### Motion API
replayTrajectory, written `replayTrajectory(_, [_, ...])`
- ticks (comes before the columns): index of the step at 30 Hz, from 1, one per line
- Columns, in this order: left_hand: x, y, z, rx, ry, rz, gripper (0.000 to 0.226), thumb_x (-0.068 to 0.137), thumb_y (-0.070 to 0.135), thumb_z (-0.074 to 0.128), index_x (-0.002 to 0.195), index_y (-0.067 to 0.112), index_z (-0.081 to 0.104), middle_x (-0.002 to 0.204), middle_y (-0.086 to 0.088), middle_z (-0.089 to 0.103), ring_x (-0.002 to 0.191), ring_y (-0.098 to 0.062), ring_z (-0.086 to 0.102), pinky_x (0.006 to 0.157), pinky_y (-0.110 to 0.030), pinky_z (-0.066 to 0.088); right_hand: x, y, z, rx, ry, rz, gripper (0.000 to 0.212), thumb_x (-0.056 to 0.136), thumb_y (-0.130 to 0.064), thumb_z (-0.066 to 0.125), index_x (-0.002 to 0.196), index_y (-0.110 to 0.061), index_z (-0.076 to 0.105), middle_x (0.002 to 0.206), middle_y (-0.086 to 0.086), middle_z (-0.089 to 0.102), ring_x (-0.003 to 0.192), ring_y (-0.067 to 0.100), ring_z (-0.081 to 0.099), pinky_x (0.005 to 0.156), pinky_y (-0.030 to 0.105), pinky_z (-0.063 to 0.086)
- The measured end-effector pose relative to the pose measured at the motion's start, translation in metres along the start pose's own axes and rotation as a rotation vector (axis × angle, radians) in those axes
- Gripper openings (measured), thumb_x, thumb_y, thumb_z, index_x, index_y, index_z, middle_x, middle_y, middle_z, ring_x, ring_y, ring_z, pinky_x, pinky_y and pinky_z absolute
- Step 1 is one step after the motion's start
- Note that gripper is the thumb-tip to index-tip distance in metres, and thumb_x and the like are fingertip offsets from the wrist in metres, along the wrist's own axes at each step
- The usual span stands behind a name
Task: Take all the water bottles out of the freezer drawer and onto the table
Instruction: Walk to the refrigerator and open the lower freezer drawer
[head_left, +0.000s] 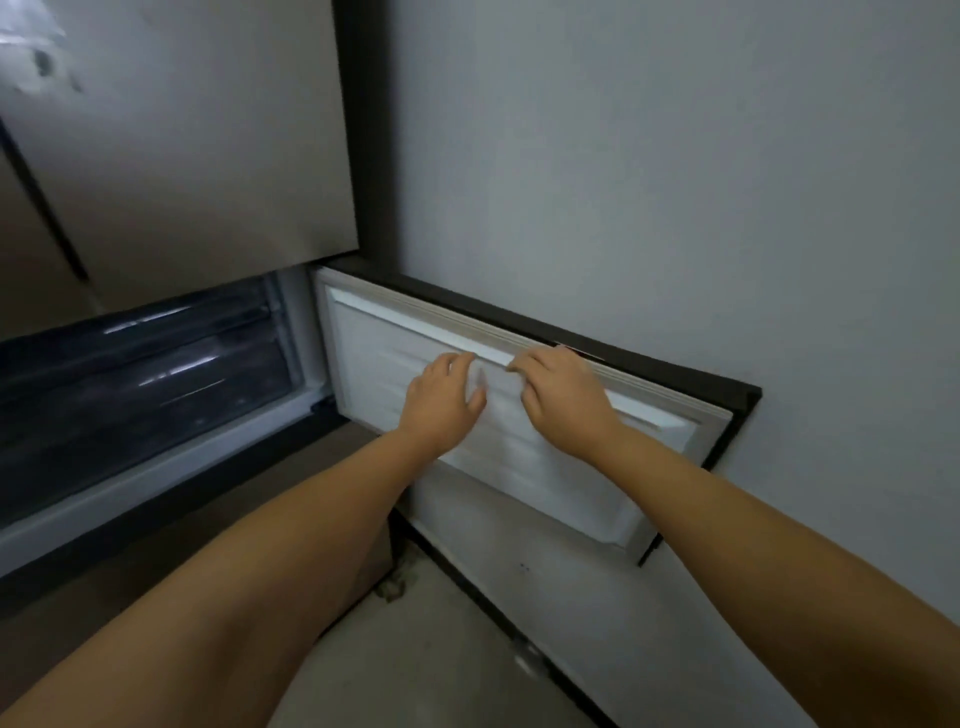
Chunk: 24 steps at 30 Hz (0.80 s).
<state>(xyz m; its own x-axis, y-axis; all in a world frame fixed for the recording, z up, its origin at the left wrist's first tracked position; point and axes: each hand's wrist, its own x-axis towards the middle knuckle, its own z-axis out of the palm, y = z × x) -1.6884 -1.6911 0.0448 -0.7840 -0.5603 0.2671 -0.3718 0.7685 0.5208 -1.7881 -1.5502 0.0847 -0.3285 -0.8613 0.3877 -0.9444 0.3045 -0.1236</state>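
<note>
On the white inner face of the open freezer door (519, 441), both hands rest side by side, close but apart. Left hand (445, 400): fingers spread and fairly straight, flat against the panel just below the door's top edge. Right hand (561, 397): fingers bent over the ridge along that top edge, near the grey seal (467, 325). Left of both hands, the dark freezer drawer (145, 374) sits inside the opening. Contents blurred; cannot tell whether bottles are inside.
</note>
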Motion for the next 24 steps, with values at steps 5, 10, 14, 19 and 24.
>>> replayTrajectory(5, [-0.038, -0.088, -0.045, -0.163, -0.052, -0.345, 0.042, 0.094, 0.021, 0.045, 0.135, 0.012, 0.044, 0.118, -0.013, 0.061, 0.109, -0.028, 0.058, 0.094, -0.039, 0.047, 0.05, -0.078, 0.077, 0.256, -0.295, -0.016, 0.036, 0.094, -0.014, 0.043, 0.128, -0.014, 0.055, 0.13, 0.009, 0.057, 0.113, 0.029, 0.057, 0.093, 0.04, 0.047])
replayTrajectory(10, [-0.078, -0.186, -0.086, -0.21, 0.031, -0.695, 0.041, 0.093, 0.019, 0.046, 0.134, 0.015, 0.044, 0.081, 0.004, 0.059, 0.077, -0.015, 0.056, 0.071, -0.029, 0.044, 0.096, -0.147, 0.153, 0.512, -0.515, 0.058, 0.029, 0.094, -0.014, 0.045, 0.116, -0.01, 0.063, 0.117, 0.016, 0.066, 0.105, 0.033, 0.062, 0.093, 0.037, 0.048])
replayTrajectory(14, [-0.084, -0.247, -0.108, -0.436, 0.241, -1.011, 0.041, 0.096, 0.015, 0.044, 0.136, 0.01, 0.041, 0.099, -0.007, 0.061, 0.084, -0.022, 0.06, 0.07, -0.033, 0.049, 0.133, -0.182, 0.194, 0.721, -0.709, 0.183, 0.023, 0.097, -0.014, 0.043, 0.11, -0.009, 0.061, 0.103, 0.012, 0.065, 0.08, 0.019, 0.063, 0.071, 0.028, 0.053])
replayTrajectory(19, [-0.055, -0.33, -0.136, -1.012, 0.623, -1.21, 0.039, 0.097, 0.001, 0.035, 0.135, -0.004, 0.041, 0.129, -0.022, 0.055, 0.127, -0.035, 0.05, 0.103, -0.042, 0.041, 0.213, -0.227, 0.242, 1.0, -0.857, 0.407, 0.026, 0.1, -0.018, 0.04, 0.123, -0.014, 0.051, 0.112, 0.011, 0.061, 0.087, 0.017, 0.061, 0.065, 0.024, 0.049])
replayTrajectory(24, [-0.032, -0.385, -0.159, -1.419, 0.961, -1.216, 0.044, 0.102, 0.001, 0.023, 0.144, 0.007, 0.03, 0.146, -0.017, 0.041, 0.134, -0.03, 0.041, 0.103, -0.039, 0.038, 0.282, -0.251, 0.276, 1.359, -0.836, 0.762, 0.03, 0.103, -0.015, 0.037, 0.128, -0.006, 0.05, 0.122, 0.017, 0.059, 0.1, 0.027, 0.062, 0.08, 0.037, 0.05])
